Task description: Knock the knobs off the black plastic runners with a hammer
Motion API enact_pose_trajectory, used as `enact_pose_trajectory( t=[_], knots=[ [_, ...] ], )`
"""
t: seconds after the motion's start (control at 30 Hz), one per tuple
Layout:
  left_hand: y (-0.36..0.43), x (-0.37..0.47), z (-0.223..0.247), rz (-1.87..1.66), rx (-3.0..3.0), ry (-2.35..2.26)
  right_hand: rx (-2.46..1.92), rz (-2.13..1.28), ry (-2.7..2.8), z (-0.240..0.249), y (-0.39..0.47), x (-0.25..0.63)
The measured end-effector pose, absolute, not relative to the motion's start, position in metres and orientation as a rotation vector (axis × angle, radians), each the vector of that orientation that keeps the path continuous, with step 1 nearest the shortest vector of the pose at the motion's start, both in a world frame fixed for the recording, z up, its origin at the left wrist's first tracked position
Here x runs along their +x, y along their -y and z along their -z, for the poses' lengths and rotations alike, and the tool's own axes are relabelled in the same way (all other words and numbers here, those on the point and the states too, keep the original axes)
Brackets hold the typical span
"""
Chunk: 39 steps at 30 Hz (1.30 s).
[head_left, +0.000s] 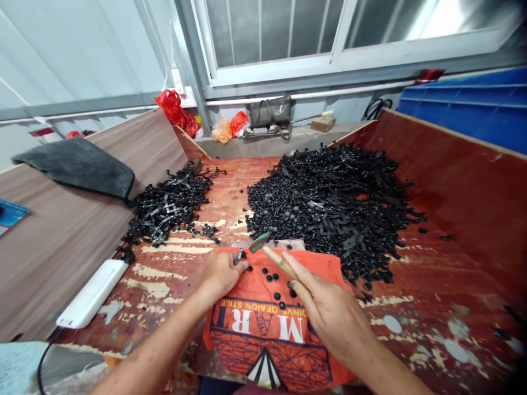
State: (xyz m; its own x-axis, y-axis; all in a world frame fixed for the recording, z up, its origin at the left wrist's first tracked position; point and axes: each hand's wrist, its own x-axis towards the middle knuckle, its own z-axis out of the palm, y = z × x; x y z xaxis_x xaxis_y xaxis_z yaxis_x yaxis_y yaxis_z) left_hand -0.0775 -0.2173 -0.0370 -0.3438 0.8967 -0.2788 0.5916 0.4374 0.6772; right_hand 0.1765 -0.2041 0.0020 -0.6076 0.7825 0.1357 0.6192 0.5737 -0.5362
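Note:
My right hand grips the pale wooden handle of a small hammer, whose greenish head hangs over the top of an orange printed cloth. To its left, my left hand pinches a small black metal strip with a hole at its end, just above the cloth's upper left edge. Several small round black pieces lie scattered on the cloth between both hands. The lower ends of the strip are hidden by my fingers.
A big heap of black pieces covers the table's right side; a smaller pile of black linked parts lies left. Wooden boards wall the sides. A white power strip, a grey cloth and a blue crate stand around.

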Motion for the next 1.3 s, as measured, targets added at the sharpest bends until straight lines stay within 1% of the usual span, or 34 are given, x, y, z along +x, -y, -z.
enact_pose_trajectory(
  t=[0.13, 0.2, 0.33, 0.47, 0.6, 0.8, 1.03, 1.3],
  knots=[
    [0.22, -0.077, 0.041, -0.605, 1.309, -2.12, -1.153, -0.674, 2.459, 0.011, 0.205, 0.179],
    [0.221, -0.082, 0.046, -0.728, 1.272, -1.998, -1.172, -0.734, 2.405, 0.013, 0.202, 0.185],
    [0.226, -0.102, 0.049, -1.095, 1.037, -1.71, -1.232, -0.769, 2.31, 0.007, 0.19, 0.2],
    [0.231, -0.112, 0.035, -1.195, 0.871, -1.695, -1.272, -0.805, 2.272, 0.012, 0.187, 0.214],
    [0.232, -0.093, 0.025, -1.18, 0.876, -1.617, -1.321, -0.88, 2.274, 0.024, 0.198, 0.22],
    [0.223, -0.047, 0.033, -1.053, 0.857, -1.525, -1.4, -0.968, 2.289, 0.025, 0.215, 0.227],
    [0.217, -0.04, 0.035, -0.875, 0.955, -1.681, -1.466, -0.814, 2.336, 0.03, 0.217, 0.228],
    [0.217, -0.045, 0.038, -0.727, 1.217, -1.866, -1.416, -0.741, 2.383, 0.031, 0.216, 0.226]
  ],
)
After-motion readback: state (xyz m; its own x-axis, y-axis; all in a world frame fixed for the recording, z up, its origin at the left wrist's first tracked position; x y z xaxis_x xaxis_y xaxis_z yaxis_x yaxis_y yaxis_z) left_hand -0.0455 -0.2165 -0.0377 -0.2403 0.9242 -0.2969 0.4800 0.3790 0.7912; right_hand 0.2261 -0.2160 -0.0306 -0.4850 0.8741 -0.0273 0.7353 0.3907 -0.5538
